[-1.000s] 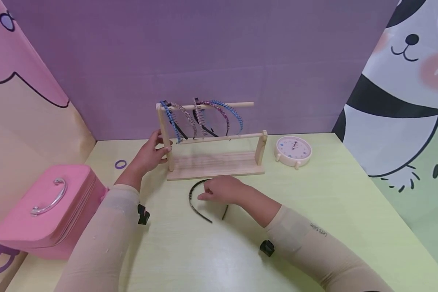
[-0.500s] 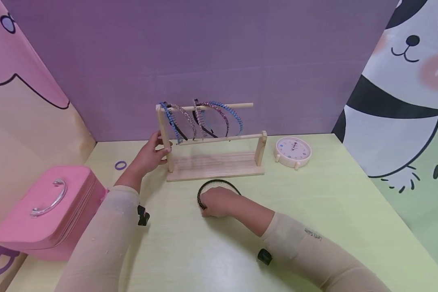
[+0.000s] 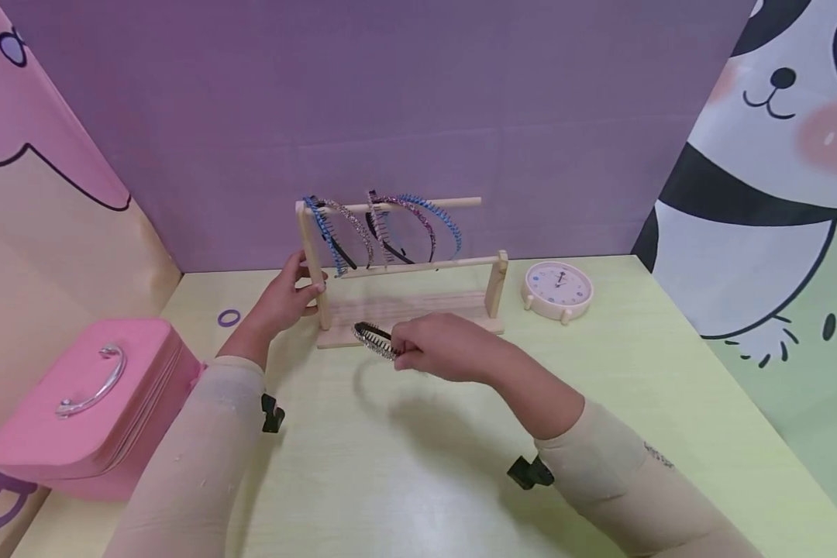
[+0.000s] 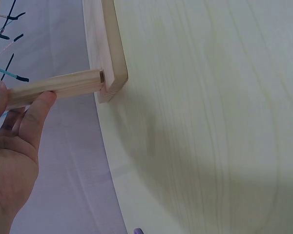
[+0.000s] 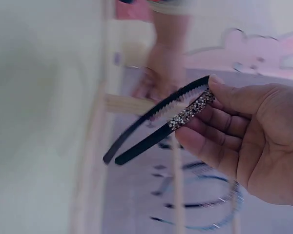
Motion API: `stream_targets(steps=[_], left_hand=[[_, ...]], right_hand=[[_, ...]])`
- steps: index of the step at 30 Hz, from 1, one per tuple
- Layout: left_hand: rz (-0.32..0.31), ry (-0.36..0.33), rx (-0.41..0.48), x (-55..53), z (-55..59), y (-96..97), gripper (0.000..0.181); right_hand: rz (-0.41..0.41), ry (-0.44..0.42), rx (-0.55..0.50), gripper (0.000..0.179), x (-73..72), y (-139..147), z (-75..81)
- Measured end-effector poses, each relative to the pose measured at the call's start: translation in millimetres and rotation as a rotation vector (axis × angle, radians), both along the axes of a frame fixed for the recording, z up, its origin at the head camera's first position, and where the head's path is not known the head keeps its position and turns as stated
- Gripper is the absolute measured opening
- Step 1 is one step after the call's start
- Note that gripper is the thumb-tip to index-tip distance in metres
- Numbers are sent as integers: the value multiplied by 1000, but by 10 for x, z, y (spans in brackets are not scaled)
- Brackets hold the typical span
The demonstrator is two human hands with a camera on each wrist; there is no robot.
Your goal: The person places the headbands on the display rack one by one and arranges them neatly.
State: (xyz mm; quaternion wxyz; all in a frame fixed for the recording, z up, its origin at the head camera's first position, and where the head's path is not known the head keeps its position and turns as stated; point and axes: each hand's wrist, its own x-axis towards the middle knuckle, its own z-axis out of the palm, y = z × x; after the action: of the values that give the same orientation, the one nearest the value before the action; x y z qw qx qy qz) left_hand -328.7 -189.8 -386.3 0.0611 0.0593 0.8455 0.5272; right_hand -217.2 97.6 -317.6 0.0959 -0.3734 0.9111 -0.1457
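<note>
My left hand (image 3: 279, 301) grips the left post of a wooden headband rack (image 3: 497, 288). In the left wrist view, thumb and fingers lie on either side of that post (image 4: 68, 84). Lifted over the table before the rack, a black headband (image 3: 371, 336) is pinched by my right hand (image 3: 453, 346). The right wrist view shows the headband's sparkly stones (image 5: 191, 112), its inner teeth and both ends pointing away from the hand. Several blue, pink and dark headbands hang at the rack's left and middle, including a blue toothed headband (image 3: 449, 220).
A pink clock (image 3: 558, 290) lies right of the rack. On the left stand a pink case (image 3: 87, 403) with a silver handle and, behind it, a small purple ring (image 3: 229, 318). A purple backdrop (image 3: 404, 101) rises behind the table (image 3: 390, 480).
The right hand has taken hold of the black headband on the table and raised it towards the rack, turning it. The left hand stays on the post.
</note>
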Motion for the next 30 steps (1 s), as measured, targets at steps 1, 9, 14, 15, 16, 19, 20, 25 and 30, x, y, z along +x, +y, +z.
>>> stream_targets(steps=[1,9,14,15,16,19,20,25,30], left_hand=[[0,-4,1,-1,-1,-2,67],[8,-21,3,-21,-5,-9,67],[-1,-11,2,-10,-2,-11,67],[-3,-7,3,-8,-1,-13,66],[-7,-3,2,-7,-1,-15,66],[-12,10,1,-10,-7,-20,65],[-10,12,1,-10,-7,-20,65],[-1,8,0,-7,-13,-27,64],[-9,15,3,-9,-18,-29,65]], right_hand=[[-15,13,-30,9,9,44,72],[-155,98,-344,16,90,433,559],[-288,217,-530,25,125,648,755],[-321,249,-567,26,124,681,788],[-349,283,-610,28,115,714,814],[-437,388,-708,31,50,797,860],[-463,426,-725,32,12,821,864],[-597,513,-721,36,-282,912,732],[-622,427,-723,31,-596,950,459]])
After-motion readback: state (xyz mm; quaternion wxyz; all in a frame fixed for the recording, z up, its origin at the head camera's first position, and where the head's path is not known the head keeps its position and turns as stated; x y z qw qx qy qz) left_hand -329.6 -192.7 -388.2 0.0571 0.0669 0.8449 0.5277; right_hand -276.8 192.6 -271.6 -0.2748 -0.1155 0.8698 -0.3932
